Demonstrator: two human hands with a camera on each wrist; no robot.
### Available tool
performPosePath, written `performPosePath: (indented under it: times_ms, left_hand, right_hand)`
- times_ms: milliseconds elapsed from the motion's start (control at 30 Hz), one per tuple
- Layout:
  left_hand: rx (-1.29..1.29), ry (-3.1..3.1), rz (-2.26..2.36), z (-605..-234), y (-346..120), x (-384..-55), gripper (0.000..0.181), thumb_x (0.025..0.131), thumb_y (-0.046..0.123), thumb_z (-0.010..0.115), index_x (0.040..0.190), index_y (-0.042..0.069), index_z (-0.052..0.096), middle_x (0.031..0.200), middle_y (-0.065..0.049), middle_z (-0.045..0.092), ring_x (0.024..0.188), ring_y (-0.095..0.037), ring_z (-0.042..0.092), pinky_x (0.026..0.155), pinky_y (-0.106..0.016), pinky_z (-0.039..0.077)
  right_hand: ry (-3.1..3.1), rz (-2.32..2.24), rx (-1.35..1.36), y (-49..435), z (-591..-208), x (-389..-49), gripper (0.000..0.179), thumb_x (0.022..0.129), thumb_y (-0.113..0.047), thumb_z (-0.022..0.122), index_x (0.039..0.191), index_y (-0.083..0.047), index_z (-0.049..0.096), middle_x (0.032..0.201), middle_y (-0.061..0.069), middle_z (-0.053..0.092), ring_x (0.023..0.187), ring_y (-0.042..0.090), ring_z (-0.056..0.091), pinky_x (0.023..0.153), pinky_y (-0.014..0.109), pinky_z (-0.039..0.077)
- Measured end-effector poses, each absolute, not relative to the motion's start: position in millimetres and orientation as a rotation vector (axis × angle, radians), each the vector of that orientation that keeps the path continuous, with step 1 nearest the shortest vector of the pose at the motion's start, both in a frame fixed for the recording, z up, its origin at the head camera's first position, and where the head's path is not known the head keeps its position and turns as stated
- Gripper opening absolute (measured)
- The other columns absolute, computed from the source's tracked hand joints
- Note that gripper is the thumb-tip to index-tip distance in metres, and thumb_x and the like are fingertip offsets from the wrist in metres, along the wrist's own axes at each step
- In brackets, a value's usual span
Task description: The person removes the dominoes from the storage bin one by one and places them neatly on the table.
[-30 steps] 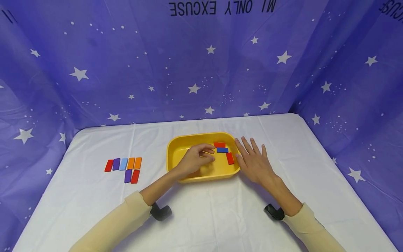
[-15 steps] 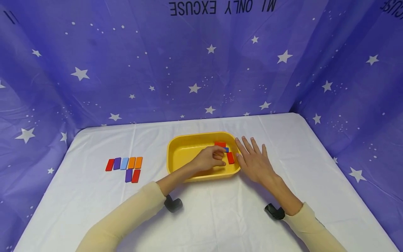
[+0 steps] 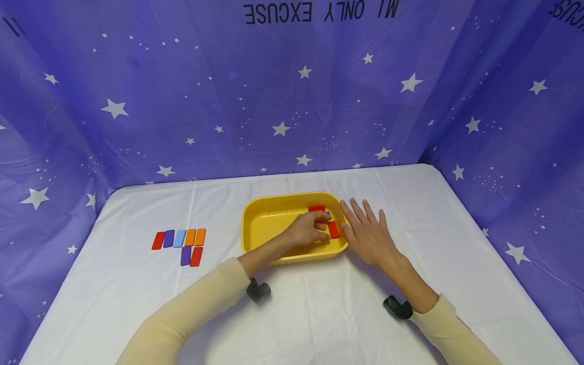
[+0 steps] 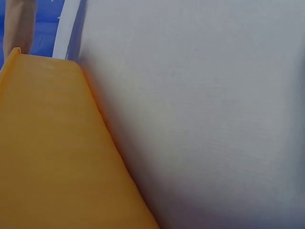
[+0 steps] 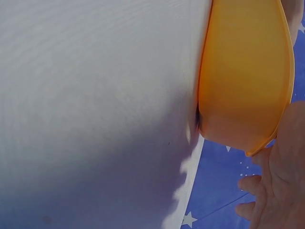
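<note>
My left hand reaches over the near wall into the yellow tray, fingers bent and thumb apart from them. Its fingertips lie over a blue tile, mostly hidden beneath them. One red tile sits just behind these fingers, and another red tile lies to their right. Against the tray's right end, my right hand rests with fingers spread and straight. The right wrist view shows that hand's fingers at the rim. Only the tray's outer wall fills the left wrist view's left side.
Left of the tray, several flat tiles lie on the white cloth: a row from a red tile to an orange tile, with a purple tile and a red tile below. A starry purple curtain stands behind.
My left hand has moved right inside the tray, from beside the blue tile to over it, and now hides most of it. The right hand has stayed at the tray's right end.
</note>
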State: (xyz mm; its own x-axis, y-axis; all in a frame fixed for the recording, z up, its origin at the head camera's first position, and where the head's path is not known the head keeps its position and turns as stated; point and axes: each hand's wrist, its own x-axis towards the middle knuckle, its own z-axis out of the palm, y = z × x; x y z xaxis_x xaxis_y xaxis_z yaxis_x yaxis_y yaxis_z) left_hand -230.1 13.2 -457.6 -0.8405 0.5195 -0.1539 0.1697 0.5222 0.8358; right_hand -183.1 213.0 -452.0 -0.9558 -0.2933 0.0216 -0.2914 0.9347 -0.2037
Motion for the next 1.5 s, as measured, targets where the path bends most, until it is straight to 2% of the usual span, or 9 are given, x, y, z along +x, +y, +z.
performPosePath:
  times_ms: [333, 600, 833, 967, 1133, 1300, 1500]
  left_hand:
    - [0.662, 2.41, 1.236, -465, 17, -235, 0.054, 0.082, 0.005, 0.081, 0.131, -0.002, 0.06, 0.122, -0.012, 0.064, 0.099, -0.022, 0.064, 0.088, -0.021, 0.05]
    - [0.849, 2.538, 1.042, -466, 21, -236, 0.05, 0.082, 0.009, 0.081, 0.127, -0.003, 0.062, 0.102, -0.008, 0.061, 0.088, -0.018, 0.054, 0.077, -0.019, 0.046]
    - [0.898, 2.595, 0.929, -463, 21, -235, 0.047, 0.082, 0.01, 0.081, 0.125, -0.001, 0.064, 0.092, -0.006, 0.058, 0.084, -0.016, 0.051, 0.076, -0.02, 0.043]
    - [0.894, 2.572, 0.993, -462, 19, -237, 0.047, 0.082, 0.008, 0.08, 0.124, -0.004, 0.064, 0.088, -0.007, 0.058, 0.08, -0.015, 0.053, 0.076, -0.02, 0.045]
    - [0.821, 2.486, 1.175, -457, 10, -238, 0.047, 0.082, 0.004, 0.079, 0.125, -0.007, 0.063, 0.095, -0.01, 0.058, 0.076, -0.012, 0.058, 0.074, -0.018, 0.048]
    - [0.696, 2.344, 1.392, -448, -6, -232, 0.048, 0.084, 0.003, 0.078, 0.127, -0.008, 0.061, 0.107, -0.012, 0.055, 0.078, -0.015, 0.065, 0.07, -0.022, 0.054]
    - [0.592, 2.182, 1.574, -440, -29, -225, 0.05, 0.087, 0.0, 0.073, 0.133, -0.006, 0.056, 0.123, -0.011, 0.055, 0.087, -0.018, 0.07, 0.077, -0.029, 0.056]
  right_hand:
    - [3.078, -0.35, -0.47, 213, -451, -183, 0.06, 0.108, -0.041, 0.029, 0.161, -0.016, 0.018, 0.163, 0.015, 0.018, 0.149, 0.042, 0.008, 0.11, 0.071, 0.005]
    - [3.085, -0.354, -0.477, 213, -452, -182, 0.06, 0.107, -0.041, 0.029, 0.161, -0.016, 0.019, 0.163, 0.015, 0.019, 0.149, 0.042, 0.008, 0.11, 0.071, 0.006]
    - [3.089, -0.356, -0.479, 214, -452, -183, 0.06, 0.108, -0.041, 0.029, 0.161, -0.016, 0.019, 0.163, 0.015, 0.019, 0.149, 0.042, 0.008, 0.11, 0.071, 0.006]
    - [3.084, -0.35, -0.475, 214, -453, -183, 0.06, 0.108, -0.042, 0.029, 0.161, -0.016, 0.018, 0.163, 0.015, 0.018, 0.149, 0.042, 0.008, 0.11, 0.071, 0.006]
    - [3.081, -0.338, -0.475, 213, -453, -183, 0.06, 0.108, -0.043, 0.028, 0.161, -0.017, 0.017, 0.164, 0.014, 0.018, 0.149, 0.041, 0.007, 0.11, 0.071, 0.007]
    - [3.076, -0.328, -0.466, 213, -451, -183, 0.06, 0.108, -0.043, 0.027, 0.161, -0.018, 0.016, 0.164, 0.013, 0.017, 0.149, 0.04, 0.007, 0.111, 0.07, 0.007]
    - [3.063, -0.324, -0.446, 212, -451, -183, 0.061, 0.108, -0.042, 0.029, 0.161, -0.018, 0.016, 0.164, 0.014, 0.016, 0.149, 0.04, 0.006, 0.111, 0.07, 0.005]
